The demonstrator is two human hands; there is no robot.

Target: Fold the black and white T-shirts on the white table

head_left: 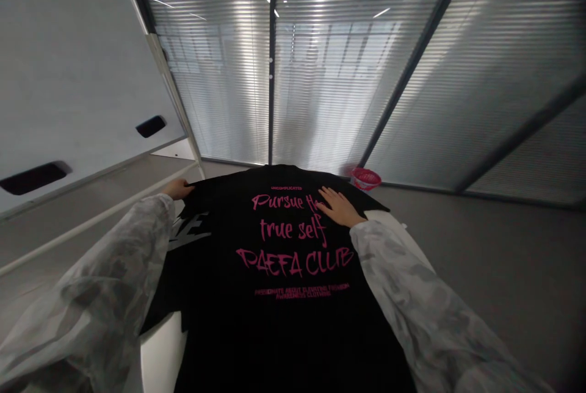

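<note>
Across a white table (161, 356), a black T-shirt (288, 271) lies spread out, its lower part running off the bottom of the view past the near edge and its collar turned toward the far edge. Camouflage-patterned sleeves (123, 252) in pale grey reach in from both near corners. At the left edge, beside a bare patch of tabletop, dark fabric with grey lettering (190, 228) shows next to the shirt; whether it is part of the same garment cannot be told. Pink print (293, 228) fills the upper part of the shirt, with "true self" readable at its middle and smaller lines below. Farther up, the right hand (339, 206) is open, its palm down and fingers spread on the cloth, covering the end of the line that starts "Pursue". Toward the far left corner, the left hand (177, 189) is closed on the edge of the shirt's sleeve, gripping it between thumb and fingers. A white rail (91, 222) runs along the left side, apart from the table. Beyond the far right corner sits a pink basket (366, 178). Behind, a white panel (82, 63) with two dark slots stands at left, next to a glass partition (329, 69) with horizontal blinds and dark frames.
</note>
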